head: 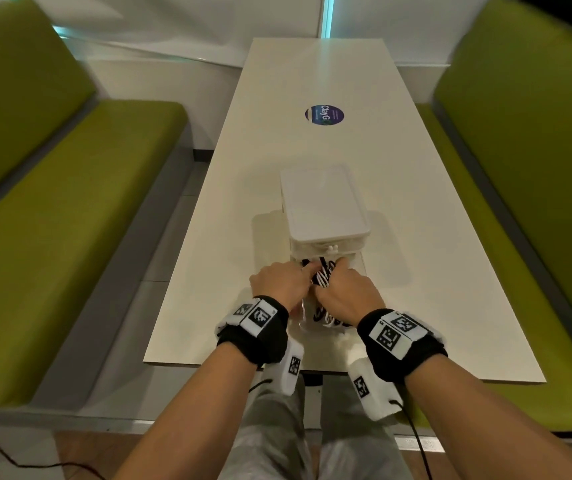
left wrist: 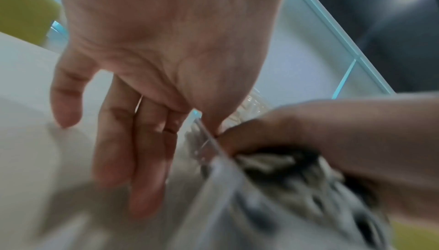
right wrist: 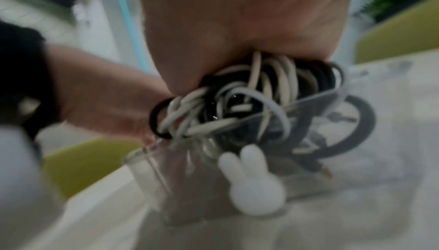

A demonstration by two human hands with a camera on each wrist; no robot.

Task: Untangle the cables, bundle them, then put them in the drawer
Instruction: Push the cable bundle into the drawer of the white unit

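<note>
While right hand grips cables, left hand seemingly flat beside drawer.

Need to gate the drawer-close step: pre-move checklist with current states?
1. Drawer pulled out of the white box: ok.
2. Cable bundle over the drawer opening: ok.
3. Bundle fully below the rim: not ok, loops stick up above the clear wall.
4. Right hand gripping the bundle: ok.
5. Left hand clear of the drawer: not ok, its fingers lie along the drawer's side wall.
6. Loose black loop inside the drawer: cannot tell, too blurred.
</note>
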